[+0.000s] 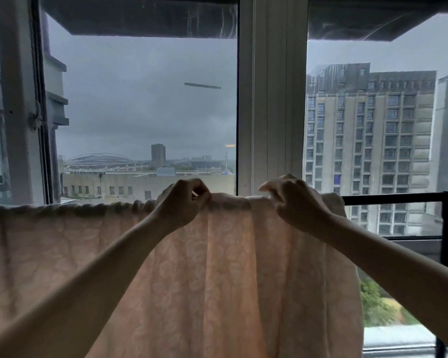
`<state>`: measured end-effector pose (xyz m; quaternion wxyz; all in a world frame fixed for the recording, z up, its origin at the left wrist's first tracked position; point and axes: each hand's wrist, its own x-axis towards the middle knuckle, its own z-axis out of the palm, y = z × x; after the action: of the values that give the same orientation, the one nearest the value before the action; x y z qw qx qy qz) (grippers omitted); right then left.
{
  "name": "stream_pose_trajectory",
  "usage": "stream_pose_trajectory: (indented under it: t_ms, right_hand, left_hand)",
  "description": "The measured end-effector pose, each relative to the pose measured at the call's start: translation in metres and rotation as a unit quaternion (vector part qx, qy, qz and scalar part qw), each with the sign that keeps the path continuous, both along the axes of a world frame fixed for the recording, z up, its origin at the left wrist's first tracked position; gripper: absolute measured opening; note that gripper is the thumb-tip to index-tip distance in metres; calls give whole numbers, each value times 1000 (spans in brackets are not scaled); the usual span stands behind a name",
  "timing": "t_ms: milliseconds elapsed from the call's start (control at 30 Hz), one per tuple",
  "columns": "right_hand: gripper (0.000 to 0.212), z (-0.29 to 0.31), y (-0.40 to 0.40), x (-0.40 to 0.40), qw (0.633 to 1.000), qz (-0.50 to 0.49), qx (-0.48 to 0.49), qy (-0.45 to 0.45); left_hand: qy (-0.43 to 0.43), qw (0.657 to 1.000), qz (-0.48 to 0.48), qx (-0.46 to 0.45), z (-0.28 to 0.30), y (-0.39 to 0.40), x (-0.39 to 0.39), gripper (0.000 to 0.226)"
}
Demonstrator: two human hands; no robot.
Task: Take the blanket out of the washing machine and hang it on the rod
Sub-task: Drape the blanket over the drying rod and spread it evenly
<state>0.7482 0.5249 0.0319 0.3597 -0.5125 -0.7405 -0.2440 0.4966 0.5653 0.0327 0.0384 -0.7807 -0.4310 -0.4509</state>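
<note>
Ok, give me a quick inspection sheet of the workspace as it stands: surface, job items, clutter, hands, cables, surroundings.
Surface: nothing seen.
Job items: blanket draped over the rod, bunched along the top left of the hands; the rod's right end is bare.
Clutter: nothing seen.
Hands: left hand pinches the blanket's top edge; right hand, fingers curled, grip unclear.
Cables: nothing seen.
Surroundings: window, white frame, buildings outside, grey sky.

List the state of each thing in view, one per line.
Pale pink patterned blanket: draped over the rod, hanging down, top edge bunched.
Black metal rod: horizontal, bare at the right end.
Left hand: pinching the blanket's top edge.
Right hand: fingers curled at the blanket's top edge.
</note>
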Motion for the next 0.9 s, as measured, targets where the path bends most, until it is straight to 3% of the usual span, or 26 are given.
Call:
stream_pose_trajectory:
  t_ms: [167,433,633,767,900]
  right_hand:
    - [20,-10,8,-11,1000,29,-8,-4]
    - [21,1,7,10,996,-64,7,61]
    - [11,-5,0,-3,999,29,-13,24]
    - [10,-4,1,-9,1000,9,1,27]
    - [10,10,4,-27,999,21,-2,48]
  left_hand:
    - [11,1000,-7,-17,2,0,-16,7]
    - [39,998,41,-3,4,-5,-51,8]
    - [46,998,29,9,0,-13,-39,9]
    - [103,994,6,47,-10,-16,-31,19]
    - [103,993,-4,64,-11,-15,-32,21]
